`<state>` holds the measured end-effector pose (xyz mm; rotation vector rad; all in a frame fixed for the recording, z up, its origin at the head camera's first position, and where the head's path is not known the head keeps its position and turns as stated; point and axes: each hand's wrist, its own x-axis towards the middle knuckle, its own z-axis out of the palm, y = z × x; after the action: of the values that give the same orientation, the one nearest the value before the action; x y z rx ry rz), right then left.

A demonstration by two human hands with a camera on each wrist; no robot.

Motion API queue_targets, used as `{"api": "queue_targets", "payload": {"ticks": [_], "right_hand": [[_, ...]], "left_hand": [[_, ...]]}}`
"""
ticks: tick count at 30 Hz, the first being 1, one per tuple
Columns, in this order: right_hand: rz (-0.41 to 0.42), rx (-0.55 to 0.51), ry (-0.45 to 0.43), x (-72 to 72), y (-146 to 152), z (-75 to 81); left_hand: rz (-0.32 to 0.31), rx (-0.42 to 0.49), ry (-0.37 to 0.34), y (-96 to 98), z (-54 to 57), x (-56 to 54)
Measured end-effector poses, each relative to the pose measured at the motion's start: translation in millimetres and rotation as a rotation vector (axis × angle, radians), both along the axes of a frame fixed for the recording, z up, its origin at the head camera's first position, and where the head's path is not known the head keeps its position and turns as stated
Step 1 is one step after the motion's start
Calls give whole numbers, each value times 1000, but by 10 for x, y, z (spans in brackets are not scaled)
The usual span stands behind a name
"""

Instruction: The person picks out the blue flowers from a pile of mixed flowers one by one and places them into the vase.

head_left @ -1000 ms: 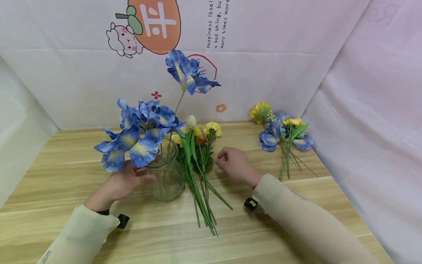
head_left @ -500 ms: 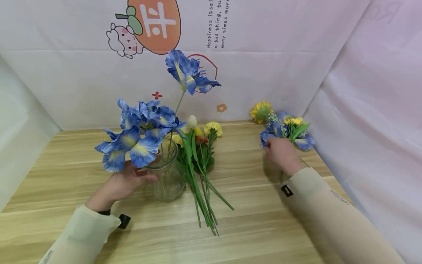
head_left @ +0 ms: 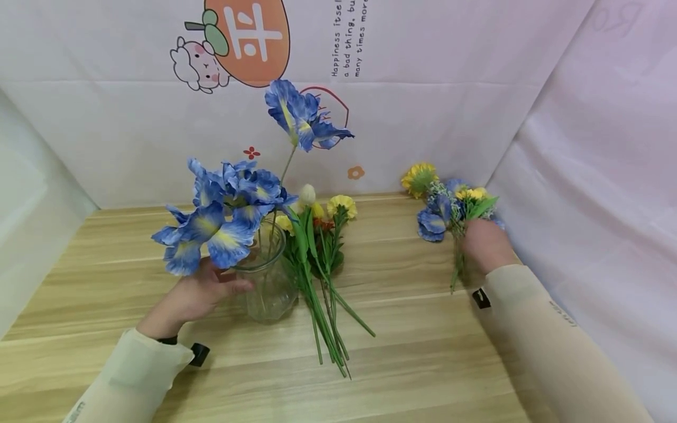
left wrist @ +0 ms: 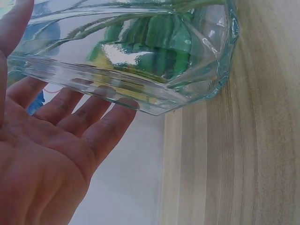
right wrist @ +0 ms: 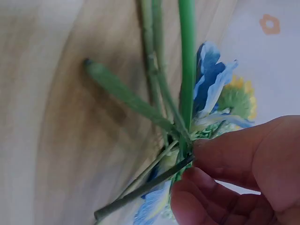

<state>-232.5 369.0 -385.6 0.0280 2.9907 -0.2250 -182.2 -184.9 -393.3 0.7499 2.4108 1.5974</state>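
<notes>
In the head view my left hand (head_left: 203, 294) holds the side of a clear glass vase (head_left: 267, 294), thumb in front. The left wrist view shows its fingers (left wrist: 110, 124) lying along the glass wall (left wrist: 201, 70). Several blue irises (head_left: 211, 223) stand in the vase and lean left; one taller iris (head_left: 301, 114) rises above them. Over at the right, my right hand (head_left: 486, 247) is at the stems of a flower pile. Its thumb and fingertips pinch a dark green stem (right wrist: 140, 190) in the right wrist view; which bloom that stem carries is hidden.
Beside the vase lies a bunch of long green stems (head_left: 325, 329) with yellow flowers (head_left: 342, 205) and a white tulip bud (head_left: 307, 194). The right pile has a yellow bloom (head_left: 419, 179) and a blue iris (head_left: 432, 223). White cloth (head_left: 423, 117) backs the wooden table (head_left: 402, 364).
My right hand has moved right from beside the middle bunch to the right flower pile and taken hold of a stem there. The left hand and vase have stayed in place.
</notes>
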Motion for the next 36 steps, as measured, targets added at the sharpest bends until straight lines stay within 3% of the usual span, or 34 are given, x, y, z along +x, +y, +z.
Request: {"api": "queue_targets", "payload": {"ticks": [4, 12, 15, 23, 30, 36], "right_hand": [[-71, -87, -22, 11, 33, 2], [-69, -61, -26, -45, 132, -3], [-67, -60, 16, -11, 138, 44], [-91, -116, 194, 93, 112, 185], [-177, -454, 150, 183, -150, 342], [-151, -680, 77, 242, -598, 395]], "left_hand": [[-2, -12, -16, 0, 7, 0], [-17, 5, -43, 4, 8, -6], [-6, -23, -64, 8, 20, 8], [3, -18, -5, 1, 2, 3], [-6, -13, -16, -3, 10, 19], [-1, -20, -36, 3, 29, 22]]}}
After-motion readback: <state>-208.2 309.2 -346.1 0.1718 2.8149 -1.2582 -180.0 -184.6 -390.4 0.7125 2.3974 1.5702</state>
